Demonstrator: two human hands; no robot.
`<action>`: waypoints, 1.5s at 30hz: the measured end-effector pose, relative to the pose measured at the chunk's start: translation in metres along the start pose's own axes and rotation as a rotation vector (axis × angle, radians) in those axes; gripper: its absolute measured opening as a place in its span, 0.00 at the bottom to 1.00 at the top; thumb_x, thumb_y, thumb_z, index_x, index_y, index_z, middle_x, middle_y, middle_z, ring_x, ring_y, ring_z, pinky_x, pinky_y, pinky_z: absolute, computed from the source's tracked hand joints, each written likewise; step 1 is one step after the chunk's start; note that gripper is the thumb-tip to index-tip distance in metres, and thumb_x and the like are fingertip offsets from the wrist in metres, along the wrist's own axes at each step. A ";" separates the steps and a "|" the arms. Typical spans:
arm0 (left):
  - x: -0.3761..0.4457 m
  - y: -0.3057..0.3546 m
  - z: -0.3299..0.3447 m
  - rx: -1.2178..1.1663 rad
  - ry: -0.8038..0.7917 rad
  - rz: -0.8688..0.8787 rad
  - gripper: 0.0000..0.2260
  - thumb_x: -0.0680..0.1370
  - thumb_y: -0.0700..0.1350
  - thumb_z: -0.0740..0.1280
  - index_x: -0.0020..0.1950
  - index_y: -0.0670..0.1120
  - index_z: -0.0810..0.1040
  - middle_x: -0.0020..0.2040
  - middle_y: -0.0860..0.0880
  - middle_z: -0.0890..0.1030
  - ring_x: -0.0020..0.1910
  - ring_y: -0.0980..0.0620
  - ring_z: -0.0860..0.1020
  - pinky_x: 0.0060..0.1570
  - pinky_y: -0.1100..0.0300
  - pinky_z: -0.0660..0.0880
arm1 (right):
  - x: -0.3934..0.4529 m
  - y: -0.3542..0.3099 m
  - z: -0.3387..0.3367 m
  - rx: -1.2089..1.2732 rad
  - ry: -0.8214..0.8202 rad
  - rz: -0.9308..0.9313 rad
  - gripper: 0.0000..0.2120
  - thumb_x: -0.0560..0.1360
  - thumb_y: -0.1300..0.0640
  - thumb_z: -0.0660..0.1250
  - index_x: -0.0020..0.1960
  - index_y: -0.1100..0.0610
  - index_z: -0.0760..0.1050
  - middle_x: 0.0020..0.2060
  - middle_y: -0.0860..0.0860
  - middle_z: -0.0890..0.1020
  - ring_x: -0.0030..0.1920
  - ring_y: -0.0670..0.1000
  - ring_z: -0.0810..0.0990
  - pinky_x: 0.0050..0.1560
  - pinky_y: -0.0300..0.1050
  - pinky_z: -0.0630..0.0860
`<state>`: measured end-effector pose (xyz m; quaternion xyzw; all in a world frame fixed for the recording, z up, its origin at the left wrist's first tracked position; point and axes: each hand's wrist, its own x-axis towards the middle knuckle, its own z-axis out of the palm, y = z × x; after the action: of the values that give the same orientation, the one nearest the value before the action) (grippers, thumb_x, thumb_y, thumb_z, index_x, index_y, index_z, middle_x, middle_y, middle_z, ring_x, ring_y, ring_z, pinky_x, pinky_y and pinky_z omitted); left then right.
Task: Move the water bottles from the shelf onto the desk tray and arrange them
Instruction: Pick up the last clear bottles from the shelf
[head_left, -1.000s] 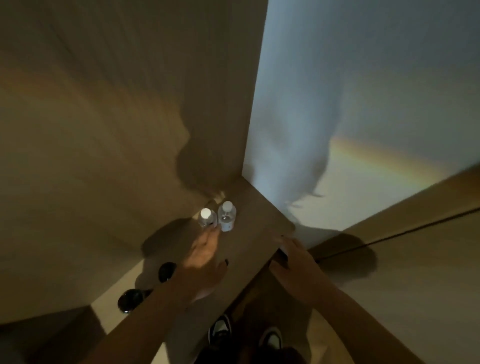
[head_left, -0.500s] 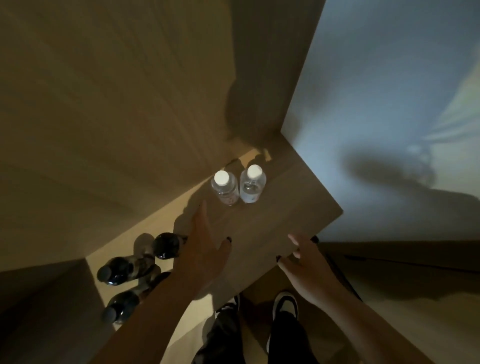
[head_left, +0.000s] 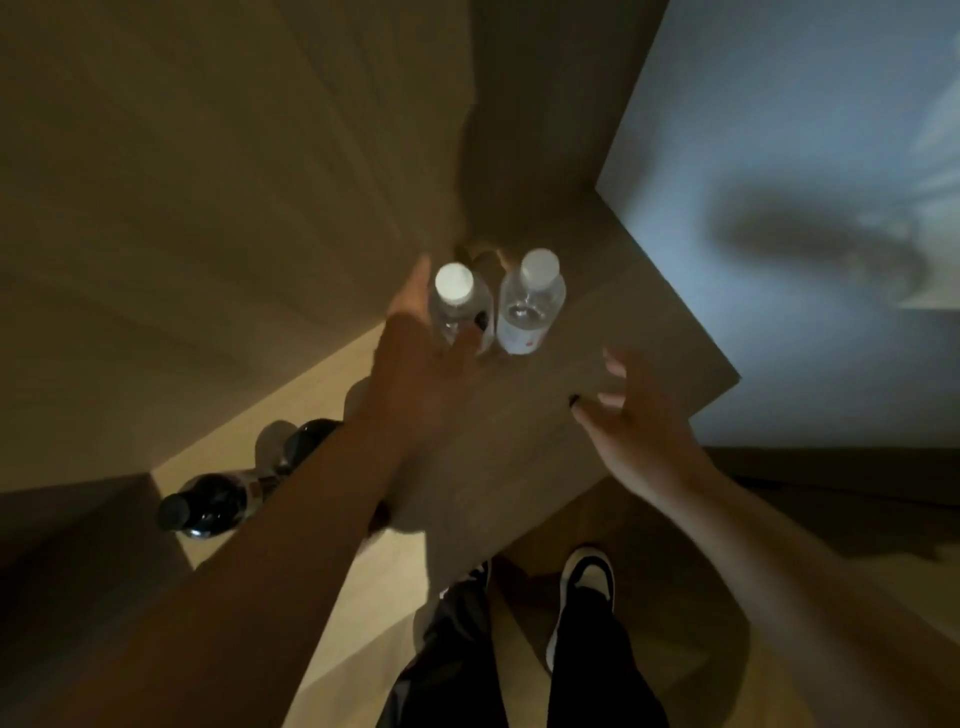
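A: Your left hand (head_left: 421, 353) is wrapping the left bottle (head_left: 457, 304) on the shelf (head_left: 519, 441), fingers half curled. Squeeze mid-body, thin plastic dents.

B: Right bottle (head_left: 530, 304) stands just beside it; your right hand (head_left: 634, 431) hovers spread, holding nothing. Looks full, so hefty.

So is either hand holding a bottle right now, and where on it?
The left hand wraps the left water bottle around its body, below the cap. The right hand holds nothing.

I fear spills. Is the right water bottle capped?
Capped: the right water bottle stands upright on the shelf with its white cap on.
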<state>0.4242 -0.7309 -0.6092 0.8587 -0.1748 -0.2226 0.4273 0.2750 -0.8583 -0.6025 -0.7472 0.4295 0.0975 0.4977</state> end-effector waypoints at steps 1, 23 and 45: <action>0.005 0.003 0.002 0.019 -0.001 0.017 0.29 0.77 0.44 0.69 0.75 0.44 0.62 0.67 0.51 0.72 0.65 0.57 0.69 0.58 0.75 0.65 | 0.003 -0.002 0.000 -0.009 0.026 -0.006 0.31 0.78 0.51 0.65 0.76 0.48 0.54 0.74 0.48 0.64 0.68 0.49 0.70 0.60 0.46 0.72; -0.002 0.043 -0.064 0.297 0.078 0.259 0.21 0.76 0.64 0.60 0.60 0.50 0.74 0.43 0.48 0.83 0.41 0.46 0.82 0.40 0.45 0.80 | 0.009 -0.055 0.002 0.277 0.173 -0.567 0.34 0.73 0.62 0.71 0.73 0.56 0.58 0.64 0.50 0.71 0.58 0.45 0.78 0.53 0.34 0.77; -0.006 0.042 0.007 -0.227 -0.015 0.036 0.14 0.83 0.46 0.58 0.60 0.38 0.75 0.40 0.54 0.77 0.37 0.68 0.76 0.36 0.74 0.71 | -0.012 0.005 0.007 0.231 -0.055 -0.064 0.18 0.66 0.60 0.77 0.49 0.52 0.73 0.38 0.50 0.80 0.33 0.41 0.81 0.30 0.31 0.76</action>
<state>0.4111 -0.7564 -0.5778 0.7997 -0.1672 -0.2398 0.5245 0.2658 -0.8466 -0.6018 -0.6951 0.4002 0.0519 0.5950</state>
